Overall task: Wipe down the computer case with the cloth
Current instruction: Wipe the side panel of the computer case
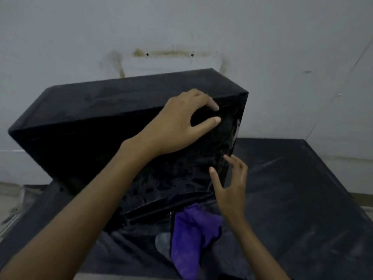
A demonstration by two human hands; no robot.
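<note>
A black computer case (84, 120) stands tilted on a black-covered table (302, 199), its glossy side panel facing me. My left hand (181, 126) lies on the case's upper edge near the right corner, fingers over the top and thumb on the side panel. My right hand (230, 186) hovers by the case's lower right edge, fingers spread and relaxed, fingertips at the panel's rim; it holds nothing. A purple cloth (191, 239) lies crumpled on the table just below the case, under my right wrist.
A stained grey wall (181, 27) with two small holes rises right behind the case. The table's right part is dusty black sheet. Pale floor (10, 209) shows past the table's left edge.
</note>
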